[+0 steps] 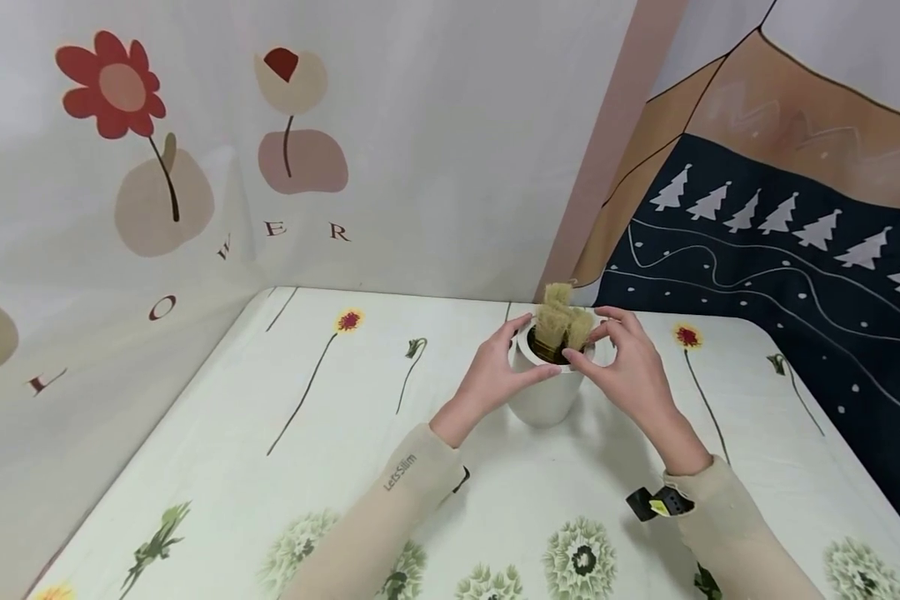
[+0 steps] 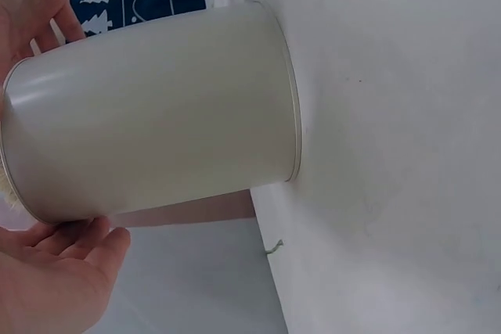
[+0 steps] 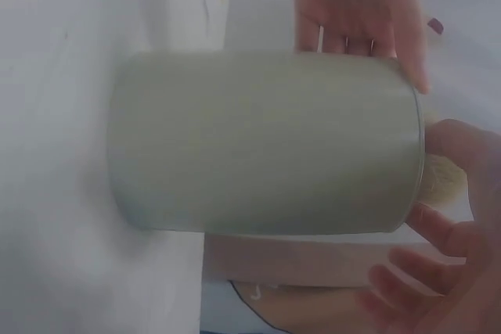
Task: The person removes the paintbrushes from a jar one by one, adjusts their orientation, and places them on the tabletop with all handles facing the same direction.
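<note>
A white, smooth-sided pot [image 1: 546, 404] stands upright on the table. Out of its dark opening rises a fuzzy beige cactus-like plant [image 1: 557, 321] with several stubby lobes. My left hand [image 1: 491, 371] grips the pot near its top, thumb across the near rim and fingers round the left side. With my right hand [image 1: 630, 367] I pinch at the plant's right lobe, the thumb at its base by the rim. In the right wrist view the pot [image 3: 266, 142] appears sideways, with the right-hand fingers [image 3: 427, 267] bent close to its rim.
Beneath the pot lies a white tablecloth [image 1: 330, 492] printed with flowers and dandelions. A pale curtain [image 1: 435, 150] with flower motifs and letters hangs behind. To the right is a dark blue cloth [image 1: 795, 308] printed with white trees.
</note>
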Tool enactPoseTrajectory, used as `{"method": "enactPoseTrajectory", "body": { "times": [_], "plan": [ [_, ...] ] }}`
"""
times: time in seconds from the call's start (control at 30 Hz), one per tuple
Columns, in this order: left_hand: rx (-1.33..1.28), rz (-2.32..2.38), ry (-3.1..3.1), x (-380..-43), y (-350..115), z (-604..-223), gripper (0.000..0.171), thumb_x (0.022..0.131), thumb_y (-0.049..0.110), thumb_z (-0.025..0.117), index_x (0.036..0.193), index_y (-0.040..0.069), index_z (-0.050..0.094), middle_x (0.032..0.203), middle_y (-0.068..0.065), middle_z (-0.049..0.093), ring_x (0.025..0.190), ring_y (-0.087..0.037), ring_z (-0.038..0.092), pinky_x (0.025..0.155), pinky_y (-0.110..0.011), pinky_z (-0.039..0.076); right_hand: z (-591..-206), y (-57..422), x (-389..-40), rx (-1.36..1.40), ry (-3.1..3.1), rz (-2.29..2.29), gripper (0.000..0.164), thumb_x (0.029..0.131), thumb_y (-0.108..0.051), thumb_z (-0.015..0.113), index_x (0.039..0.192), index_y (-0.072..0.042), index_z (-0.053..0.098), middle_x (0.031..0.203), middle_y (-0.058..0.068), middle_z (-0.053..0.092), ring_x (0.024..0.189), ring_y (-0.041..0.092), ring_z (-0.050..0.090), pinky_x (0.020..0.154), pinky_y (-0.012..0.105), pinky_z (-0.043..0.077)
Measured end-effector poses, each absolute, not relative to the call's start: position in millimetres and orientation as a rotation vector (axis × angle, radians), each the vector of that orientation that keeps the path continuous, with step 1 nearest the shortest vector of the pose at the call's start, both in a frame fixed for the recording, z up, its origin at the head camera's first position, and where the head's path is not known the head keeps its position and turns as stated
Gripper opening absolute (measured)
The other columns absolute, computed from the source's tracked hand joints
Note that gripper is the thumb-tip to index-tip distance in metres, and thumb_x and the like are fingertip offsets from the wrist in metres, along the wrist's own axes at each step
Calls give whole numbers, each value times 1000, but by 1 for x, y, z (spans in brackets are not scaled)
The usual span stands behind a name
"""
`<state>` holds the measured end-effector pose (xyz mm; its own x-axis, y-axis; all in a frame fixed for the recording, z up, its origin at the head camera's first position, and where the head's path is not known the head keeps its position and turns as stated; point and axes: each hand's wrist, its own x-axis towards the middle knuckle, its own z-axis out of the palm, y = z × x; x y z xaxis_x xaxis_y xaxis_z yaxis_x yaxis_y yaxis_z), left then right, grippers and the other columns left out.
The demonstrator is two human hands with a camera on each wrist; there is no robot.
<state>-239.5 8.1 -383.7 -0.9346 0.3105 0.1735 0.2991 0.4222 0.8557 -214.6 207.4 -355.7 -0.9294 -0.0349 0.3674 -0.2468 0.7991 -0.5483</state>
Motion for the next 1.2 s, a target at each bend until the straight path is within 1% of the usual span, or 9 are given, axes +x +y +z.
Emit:
{"method": "enactPoseTrajectory", "body": {
  "times": [0.27, 0.5, 0.57, 0.63, 0.73, 0.8, 0.9, 0.97, 1.2],
  "plan": [
    [591, 1638, 2593, -240, 8, -386, 85, 84, 37, 81, 153, 13, 38, 155, -7, 45, 138, -26, 50, 113, -43, 47, -354, 202, -212, 224, -2629, 926, 24, 90, -15, 69, 102, 6, 69, 141, 21, 53, 132, 41, 48, 104, 62, 45],
    [617, 1649, 2574, -239, 8, -386, 83, 85, 36, 80, 152, 12, 38, 153, -9, 47, 140, -24, 48, 114, -43, 46, -351, 200, -213, 245, -2544, 982, 22, 92, -6, 62, 108, 7, 69, 127, 23, 60, 113, 39, 60, 89, 54, 56],
    [616, 1653, 2572, -238, 8, -385, 83, 85, 36, 80, 152, 12, 38, 153, -9, 47, 140, -24, 48, 114, -44, 46, -349, 200, -214, 239, -2515, 995, 21, 92, -6, 62, 109, 6, 69, 120, 22, 62, 104, 37, 63, 85, 45, 59],
    [615, 1658, 2572, -238, 8, -385, 83, 84, 35, 80, 152, 12, 38, 153, -8, 47, 139, -25, 49, 113, -44, 47, -346, 200, -215, 229, -2487, 1018, 21, 93, -6, 61, 110, 5, 69, 113, 20, 62, 95, 35, 65, 79, 28, 58],
    [617, 1664, 2572, -238, 8, -385, 84, 84, 36, 80, 152, 13, 37, 153, -7, 47, 137, -24, 50, 112, -45, 47, -339, 201, -216, 199, -2458, 1068, 22, 96, -9, 59, 112, 3, 67, 110, 19, 62, 94, 33, 66, 72, 3, 46],
    [616, 1668, 2569, -239, 8, -385, 84, 84, 35, 81, 152, 13, 37, 153, -6, 48, 136, -24, 50, 112, -44, 48, -334, 202, -217, 183, -2444, 1100, 23, 98, -12, 57, 113, 2, 66, 112, 19, 64, 98, 34, 67, 71, -4, 40],
    [612, 1665, 2569, -239, 8, -386, 84, 84, 36, 80, 153, 14, 37, 153, -6, 47, 136, -23, 50, 111, -42, 48, -329, 204, -217, 157, -2428, 1151, 25, 101, -18, 55, 117, 0, 63, 115, 19, 66, 106, 33, 66, 73, -5, 40],
    [608, 1658, 2573, -239, 8, -386, 85, 84, 36, 81, 153, 14, 37, 153, -5, 47, 136, -23, 51, 111, -40, 49, -327, 206, -218, 152, -2408, 1200, 28, 103, -20, 53, 120, 0, 60, 117, 20, 66, 105, 28, 66, 74, -3, 45],
    [585, 1632, 2582, -240, 8, -385, 86, 84, 38, 80, 154, 16, 36, 155, -5, 45, 136, -26, 51, 111, -41, 49, -321, 210, -222, 171, -2262, 1389, 36, 104, -17, 52, 133, 4, 48, 130, 23, 63, 95, -11, 60, 73, 5, 54]
  ]
}}
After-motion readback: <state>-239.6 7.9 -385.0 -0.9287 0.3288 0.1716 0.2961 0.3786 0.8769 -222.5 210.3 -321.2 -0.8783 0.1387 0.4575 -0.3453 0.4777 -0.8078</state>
